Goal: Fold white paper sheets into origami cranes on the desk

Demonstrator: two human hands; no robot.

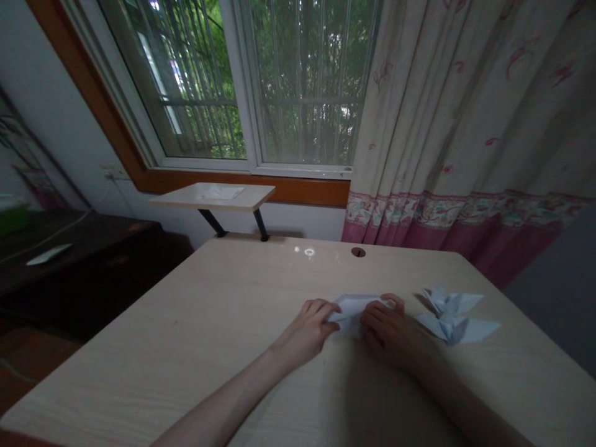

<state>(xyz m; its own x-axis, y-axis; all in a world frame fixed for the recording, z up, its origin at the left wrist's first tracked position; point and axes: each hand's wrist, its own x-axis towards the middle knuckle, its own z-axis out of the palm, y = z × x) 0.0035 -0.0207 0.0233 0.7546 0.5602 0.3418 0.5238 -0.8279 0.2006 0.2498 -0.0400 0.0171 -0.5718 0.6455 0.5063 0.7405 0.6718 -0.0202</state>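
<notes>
Left forearm (218,403) and right forearm (451,397) enter from the lower edge, nearest the camera, and converge at mid-frame. We record the left hand (305,332) with fingers closed and curled over the left end of a folded white paper (351,313), gripping it. The right hand (393,335) lies in shadow, its fingers curved down over the paper's right end, also gripping; the fingertips reach its far edge. The paper sits between the hands, flat on a pale wood-grain desk (139,366), its layers partly hidden by the fingers.

At 3 o'clock from the right hand, just beyond it, lies a pointed folded paper form (451,323); we cannot tell whether this is one piece or two. At 12 o'clock from the paper, near the desk's far edge, is a round cable hole (358,252). Further out at 12 o'clock, a small raised shelf (218,197) on black legs carries a white sheet (222,192), below a barred window (242,81). At 2 o'clock hangs a cream curtain (465,124) with a pink border. At 9 to 10 o'clock stands a dark wooden cabinet (69,248), a white strip (49,254) lying on top.
</notes>
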